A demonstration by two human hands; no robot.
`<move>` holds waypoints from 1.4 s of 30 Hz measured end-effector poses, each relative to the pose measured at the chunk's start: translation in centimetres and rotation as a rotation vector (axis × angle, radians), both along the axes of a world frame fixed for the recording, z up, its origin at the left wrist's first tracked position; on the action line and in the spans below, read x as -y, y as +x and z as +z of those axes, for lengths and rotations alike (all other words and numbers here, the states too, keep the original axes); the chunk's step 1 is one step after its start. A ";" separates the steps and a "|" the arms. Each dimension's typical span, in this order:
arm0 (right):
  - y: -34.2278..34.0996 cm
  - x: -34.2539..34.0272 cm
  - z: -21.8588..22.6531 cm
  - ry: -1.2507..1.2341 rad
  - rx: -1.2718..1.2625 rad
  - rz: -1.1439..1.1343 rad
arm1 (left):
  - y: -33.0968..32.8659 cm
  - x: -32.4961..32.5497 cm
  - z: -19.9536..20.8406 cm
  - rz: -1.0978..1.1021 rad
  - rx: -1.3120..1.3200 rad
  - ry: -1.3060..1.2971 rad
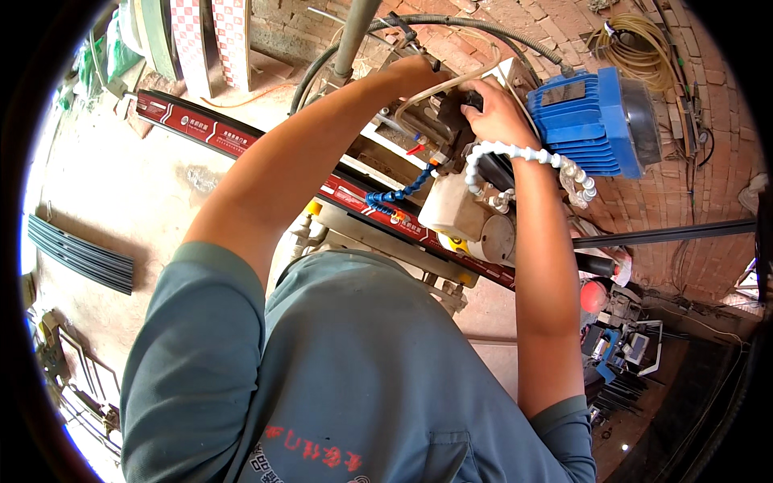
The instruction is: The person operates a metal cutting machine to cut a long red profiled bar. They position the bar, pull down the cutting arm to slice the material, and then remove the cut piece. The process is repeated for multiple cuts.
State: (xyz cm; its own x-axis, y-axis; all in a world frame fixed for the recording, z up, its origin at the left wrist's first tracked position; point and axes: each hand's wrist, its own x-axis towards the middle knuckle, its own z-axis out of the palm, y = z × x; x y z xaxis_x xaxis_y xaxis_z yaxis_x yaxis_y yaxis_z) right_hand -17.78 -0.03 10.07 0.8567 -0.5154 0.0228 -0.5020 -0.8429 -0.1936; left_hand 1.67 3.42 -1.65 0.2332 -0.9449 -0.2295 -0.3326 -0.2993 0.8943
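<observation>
Both my arms reach over a machine with a blue finned motor [576,121]. My left hand [415,74] rests at the machine's far side; its fingers are hidden behind the hand and a clear hose [451,82]. My right hand [497,113] is beside the motor, with thumb and fingers closed around a dark part [473,100] whose kind I cannot make out. A white segmented coolant hose [515,150] curves over my right wrist. Below my hands are a blue segmented hose [394,195] and a cream-coloured housing [451,205]. A long red-labelled profile [197,125] runs across under my left forearm.
A metal post [354,36] rises by my left forearm. A dark bar [664,234] sticks out to the right. Coiled hose [640,52] hangs by the brick wall. Dark strips [80,253] lie on the left floor. Tools and a blue device [612,346] stand at lower right.
</observation>
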 end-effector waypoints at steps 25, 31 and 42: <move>0.0 -0.4 0.3 0.020 -0.048 -0.034 | 0.8 -4.6 0.2 -0.259 -0.368 -0.260; -0.1 0.2 -0.4 0.034 -0.009 -0.025 | 0.6 -2.8 -0.5 -0.098 -0.199 -0.206; 0.5 -0.7 0.5 0.081 -0.031 -0.068 | -0.5 1.3 -1.8 -0.334 0.378 -0.141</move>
State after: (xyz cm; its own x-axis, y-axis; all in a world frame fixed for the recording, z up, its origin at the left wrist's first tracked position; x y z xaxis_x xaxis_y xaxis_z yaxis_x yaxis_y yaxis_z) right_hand -17.32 0.66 10.56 0.8190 -0.5718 -0.0471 -0.5646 -0.7886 -0.2434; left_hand 1.21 2.07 -3.49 -0.0440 -0.9977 -0.0523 -0.6967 -0.0069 0.7173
